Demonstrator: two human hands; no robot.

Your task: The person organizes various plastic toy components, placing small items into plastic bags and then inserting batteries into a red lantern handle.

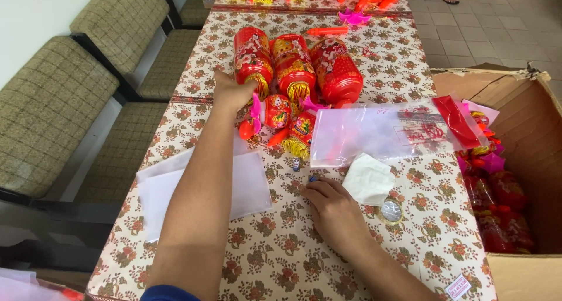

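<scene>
Red paper lanterns with gold tassels are gathered near the middle of the desk, which is covered with a cream cloth printed with reddish-brown flowers. Three large cylindrical lanterns lie side by side, tassel ends toward the camera. Just below them a cluster of small lanterns with pink and orange plastic parts is heaped together.

The left hand is stretched far forward and is closed around the lower end of the leftmost large lantern, at the rim where the gold tassel hangs; the fingers are wrapped over it, so the grip itself is only partly seen.

The right hand rests palm down on the cloth nearer the camera, fingers bent, with the fingertips touching a small blue object that is too small to be identified. Whether it is actually pinched cannot be told. A small dark battery-like cylinder stands just beyond it.

A clear plastic bag with a red strip at its mouth lies to the right of the small lanterns, partly over the edge of an open cardboard box. A folded white tissue lies just beside the right hand, and a round silvery disc is seen below it. Flat white plastic sheets lie under the left forearm. More bagged red lanterns fill the box. Padded chairs stand along the left side of the desk.
</scene>
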